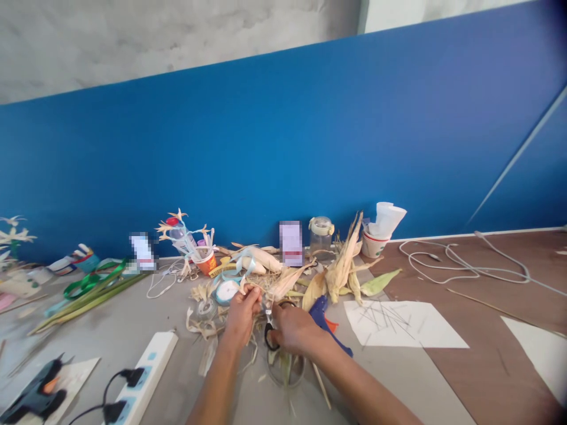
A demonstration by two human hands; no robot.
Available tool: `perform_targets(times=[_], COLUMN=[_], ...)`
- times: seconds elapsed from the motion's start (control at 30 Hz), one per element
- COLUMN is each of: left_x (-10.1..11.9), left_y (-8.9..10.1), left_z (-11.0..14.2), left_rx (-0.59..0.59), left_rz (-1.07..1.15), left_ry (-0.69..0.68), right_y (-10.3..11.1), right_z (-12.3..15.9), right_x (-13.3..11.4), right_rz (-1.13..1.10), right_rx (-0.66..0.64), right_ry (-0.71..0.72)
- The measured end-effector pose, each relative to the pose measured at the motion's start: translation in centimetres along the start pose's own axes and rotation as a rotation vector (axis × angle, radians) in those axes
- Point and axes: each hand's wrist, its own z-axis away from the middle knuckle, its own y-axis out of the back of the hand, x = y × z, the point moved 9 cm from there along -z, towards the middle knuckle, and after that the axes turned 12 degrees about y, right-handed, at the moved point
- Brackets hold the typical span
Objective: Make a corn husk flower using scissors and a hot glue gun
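My left hand [243,314] is closed in a pinch on a small pale strip of corn husk [243,285]. Close beside it, my right hand [295,327] grips a pair of scissors with black handles [268,337]; the blades are mostly hidden. Below the right hand sits a round clear dish [296,373] with green husk scraps in it. A roll of light blue ribbon [225,291] lies just left of the left hand. Dried corn husks [290,282] are heaped behind both hands. Right of my right hand rests a blue glue gun [319,313].
A power strip [153,369] and a black glue gun [38,392] are at front left. A paper cup [206,263], a lidded jar [321,239] and another cup [375,245] stand along the blue partition [266,147]. Thin wires lie on white paper [425,327] at right.
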Motion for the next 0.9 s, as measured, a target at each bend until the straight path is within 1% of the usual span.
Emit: perform_targets(times=[0.13, 0.27, 0.3, 0.33, 0.43, 0.47, 0.5, 0.6, 0.7, 0.8, 0.9], left_x=[-0.3, -0.4, -0.4, -0.3, -0.5, -0.7, -0.9, -1.3, -1.4, -1.2, -1.1], left_y=[0.1, -0.1, -0.1, -0.1, -0.4, -0.6, -0.8, -1.6, -2.1, -2.3, -2.0], left_z=[-0.2, -0.2, -0.1, -0.1, 0.0, 0.0, 0.0, 0.1, 0.3, 0.5, 0.6], left_rx=[0.008, 0.005, 0.004, 0.003, -0.011, -0.020, -0.033, -0.072, -0.094, -0.112, -0.104], left_rz=[-0.033, -0.067, -0.076, -0.084, -0.101, -0.112, -0.132, -0.198, -0.222, -0.251, -0.231], left_ry=[-0.004, -0.001, -0.007, -0.011, -0.002, 0.009, 0.021, 0.046, 0.051, 0.055, 0.070], right_y=[0.7, 1.3, 1.8, 2.5, 4.7, 4.8, 4.7, 3.4, 2.5, 2.6, 3.5], right_z=[-0.1, 0.0, 0.0, 0.1, 0.5, 0.4, 0.2, -0.8, -1.3, -1.3, -0.9], right_x=[-0.2, -0.3, -0.3, -0.2, 0.5, 0.9, 1.2, 1.9, 2.6, 3.1, 4.0], right_rz=[0.107, 0.093, 0.071, 0.035, -0.189, -0.300, -0.418, -0.717, -0.918, -1.009, -0.993], right_rx=[0.093, 0.116, 0.156, 0.226, 0.508, 0.572, 0.606, 0.615, 0.635, 0.670, 0.722], right_ry=[-0.027, -0.027, -0.027, -0.027, -0.004, 0.010, 0.034, 0.069, 0.058, 0.057, 0.045])
